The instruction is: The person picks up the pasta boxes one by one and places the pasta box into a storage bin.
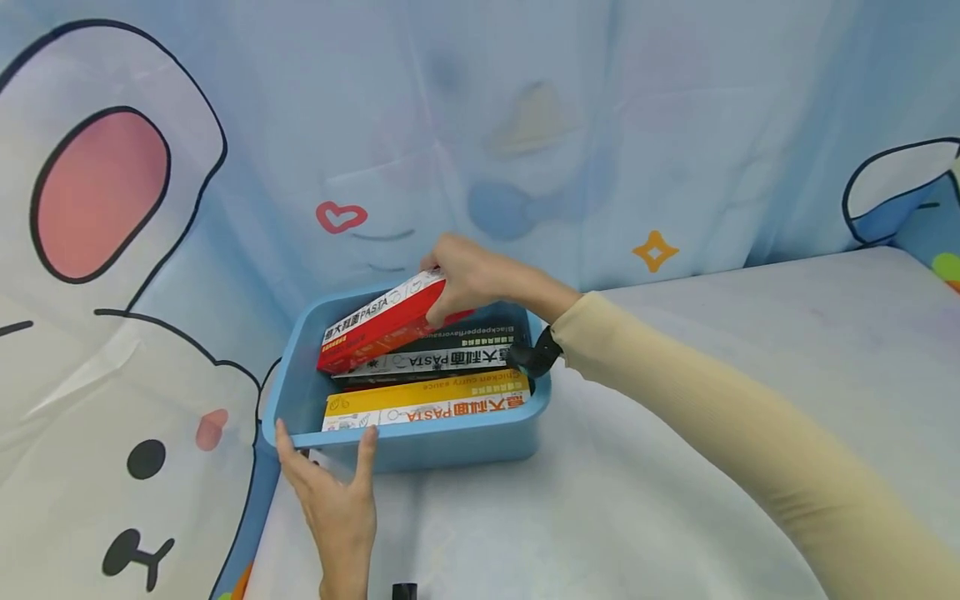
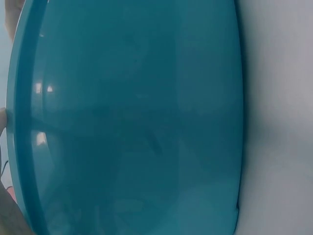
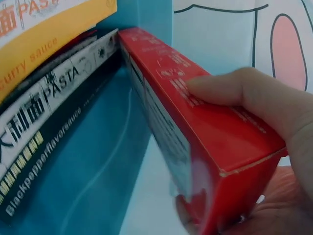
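Observation:
My right hand grips a red and white pasta box by its right end. In the right wrist view the thumb lies on the red face of the box and fingers wrap beneath it. The box is tilted, its left end low inside a blue bin. Beside it in the bin lie a black and white pasta box and a yellow and white pasta box. My left hand is at the bin's front left corner, thumb and a finger spread at the rim; its other fingers are hidden.
The bin stands on a pale cloth-covered table, against a blue patterned curtain at the back. A large cartoon figure is printed on the cloth at left. A small black object shows at the bottom edge.

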